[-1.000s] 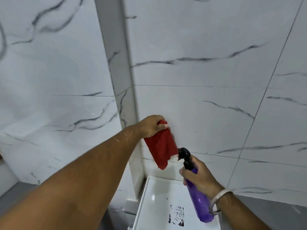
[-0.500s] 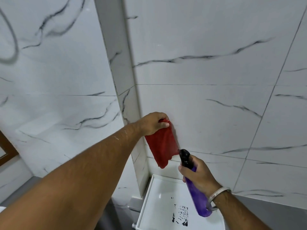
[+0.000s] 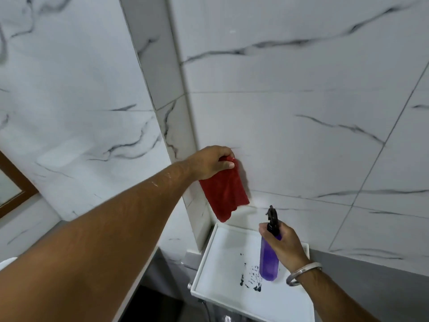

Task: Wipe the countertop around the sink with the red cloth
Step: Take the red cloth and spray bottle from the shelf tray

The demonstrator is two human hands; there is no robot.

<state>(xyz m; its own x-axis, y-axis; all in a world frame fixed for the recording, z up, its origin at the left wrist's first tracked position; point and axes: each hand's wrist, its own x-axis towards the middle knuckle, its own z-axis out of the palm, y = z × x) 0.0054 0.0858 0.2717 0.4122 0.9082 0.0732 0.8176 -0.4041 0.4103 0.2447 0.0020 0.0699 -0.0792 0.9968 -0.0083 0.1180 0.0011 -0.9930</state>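
My left hand grips the top edge of the red cloth and holds it against the white marble wall tile, close to the inner corner. The cloth hangs down flat below my fingers. My right hand is lower and to the right, wrapped around a purple spray bottle with a black nozzle pointing up toward the wall. A metal bangle sits on my right wrist. No sink or countertop is clearly in view.
A white rectangular lid or tank top with a black smudge lies below both hands. Marble wall tiles fill the view, with a protruding tiled column left of the cloth. A wooden frame edge shows at far left.
My left hand and the cloth have slid slightly upward and to the left along the wall. The right hand with the bottle has dropped a little lower, away from the cloth.
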